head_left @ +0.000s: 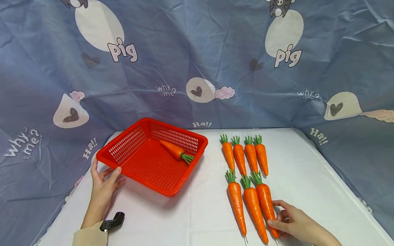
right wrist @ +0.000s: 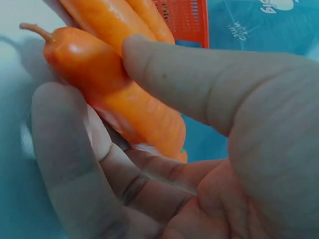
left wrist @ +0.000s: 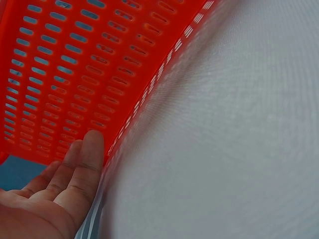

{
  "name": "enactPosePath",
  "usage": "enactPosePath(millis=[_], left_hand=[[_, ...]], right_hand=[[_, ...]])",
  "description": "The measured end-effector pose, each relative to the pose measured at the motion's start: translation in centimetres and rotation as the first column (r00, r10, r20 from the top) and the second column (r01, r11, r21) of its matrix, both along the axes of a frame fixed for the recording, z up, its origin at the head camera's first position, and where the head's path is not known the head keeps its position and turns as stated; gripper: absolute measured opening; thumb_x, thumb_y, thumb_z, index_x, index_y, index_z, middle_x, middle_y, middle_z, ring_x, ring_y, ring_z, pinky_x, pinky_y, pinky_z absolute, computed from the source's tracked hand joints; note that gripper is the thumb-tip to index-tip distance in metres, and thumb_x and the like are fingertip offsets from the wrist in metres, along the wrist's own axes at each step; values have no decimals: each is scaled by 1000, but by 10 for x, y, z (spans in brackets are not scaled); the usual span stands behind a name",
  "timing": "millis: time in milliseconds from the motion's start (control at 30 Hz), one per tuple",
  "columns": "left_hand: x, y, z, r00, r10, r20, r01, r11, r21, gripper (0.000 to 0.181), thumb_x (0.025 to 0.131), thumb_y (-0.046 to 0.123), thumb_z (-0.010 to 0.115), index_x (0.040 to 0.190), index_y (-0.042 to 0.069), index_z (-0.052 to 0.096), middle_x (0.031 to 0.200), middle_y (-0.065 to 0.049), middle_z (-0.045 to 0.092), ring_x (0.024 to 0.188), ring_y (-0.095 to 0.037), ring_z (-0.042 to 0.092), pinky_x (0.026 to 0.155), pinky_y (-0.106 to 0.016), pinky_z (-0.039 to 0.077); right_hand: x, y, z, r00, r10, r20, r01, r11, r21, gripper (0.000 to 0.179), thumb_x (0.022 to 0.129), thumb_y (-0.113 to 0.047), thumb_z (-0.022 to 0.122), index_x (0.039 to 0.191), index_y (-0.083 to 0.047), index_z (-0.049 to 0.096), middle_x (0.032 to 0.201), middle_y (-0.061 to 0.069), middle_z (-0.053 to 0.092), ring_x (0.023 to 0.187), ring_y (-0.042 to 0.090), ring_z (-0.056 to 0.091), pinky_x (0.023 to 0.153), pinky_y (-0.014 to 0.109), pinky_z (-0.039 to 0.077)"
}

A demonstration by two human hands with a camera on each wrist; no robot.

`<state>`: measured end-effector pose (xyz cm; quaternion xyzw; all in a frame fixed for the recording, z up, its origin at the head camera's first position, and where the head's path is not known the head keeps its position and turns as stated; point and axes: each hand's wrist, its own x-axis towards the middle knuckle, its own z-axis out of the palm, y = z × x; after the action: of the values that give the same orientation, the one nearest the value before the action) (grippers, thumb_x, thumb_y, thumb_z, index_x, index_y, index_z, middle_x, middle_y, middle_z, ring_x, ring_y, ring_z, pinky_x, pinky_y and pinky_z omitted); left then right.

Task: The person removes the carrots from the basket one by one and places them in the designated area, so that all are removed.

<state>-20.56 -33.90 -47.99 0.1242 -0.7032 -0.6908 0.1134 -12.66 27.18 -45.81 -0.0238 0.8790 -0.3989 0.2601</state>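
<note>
A red plastic basket (head_left: 147, 171) with slotted walls stands at left, one orange carrot (head_left: 173, 150) with green top lying inside. My left hand (head_left: 104, 184) holds its near left corner, thumb at the rim; in the left wrist view the fingers (left wrist: 82, 164) lie against the slotted wall. At right, three large carrots lie side by side, tips toward me. My right hand (head_left: 295, 222) holds the rightmost carrot (head_left: 265, 198) near its tip. In the right wrist view the thumb presses on this carrot (right wrist: 124, 94), with the other fingers curled along its far side.
Behind the three carrots lies a row of several smaller carrots (head_left: 239, 155), green tops away from me. A white cloth covers the table (head_left: 203, 218). A blue printed curtain (head_left: 209, 68) hangs at the back and sides. A black band device (head_left: 113, 222) sits on my left wrist.
</note>
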Motion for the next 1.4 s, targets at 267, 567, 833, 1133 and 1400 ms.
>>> enactPosePath(millis=[267, 567, 833, 1133, 1400], left_hand=[[0, 0, 1, 1000, 5, 9, -5, 1000, 1, 103, 106, 29, 70, 167, 50, -11, 134, 4, 41, 92, 3, 73, 79, -20, 65], [1, 0, 1, 1000, 5, 20, -4, 1000, -10, 103, 106, 30, 69, 166, 51, -11, 135, 5, 40, 93, 4, 72, 80, -20, 65], [1, 0, 2, 1000, -4, 4, 4, 1000, 1, 102, 106, 28, 69, 167, 51, -9, 134, 5, 41, 94, 3, 73, 79, -21, 65], [0, -1, 3, 999, -9, 35, 9, 1000, -6, 102, 106, 29, 69, 165, 54, -10, 135, 5, 39, 96, 0, 71, 81, -21, 65], [0, 1, 4, 999, 4, 33, -4, 1000, 1, 103, 105, 29, 70, 166, 54, -9, 136, 4, 39, 95, 1, 71, 81, -21, 65]], right_hand=[[-1, 0, 1, 999, -33, 21, 33, 999, 13, 80, 100, -44, 76, 150, 10, 44, 90, 2, 61, 76, 20, 61, 64, 25, 51], [-2, 3, 1, 999, -33, -28, 33, 999, -11, 75, 101, -39, 75, 150, 9, 44, 91, 3, 62, 76, 20, 63, 64, 27, 55], [-5, 7, 11, 997, -7, -78, 3, 999, -45, 73, 103, -35, 73, 151, 10, 42, 89, 5, 61, 71, 18, 62, 62, 27, 56], [-18, 9, 32, 991, 25, -131, -28, 999, -17, 69, 102, -29, 73, 153, 6, 43, 90, 6, 62, 71, 17, 62, 64, 27, 57], [-34, -2, 49, 980, 78, -184, -81, 997, -9, 70, 102, -31, 75, 154, 3, 44, 96, 8, 64, 77, 23, 67, 67, 28, 60]])
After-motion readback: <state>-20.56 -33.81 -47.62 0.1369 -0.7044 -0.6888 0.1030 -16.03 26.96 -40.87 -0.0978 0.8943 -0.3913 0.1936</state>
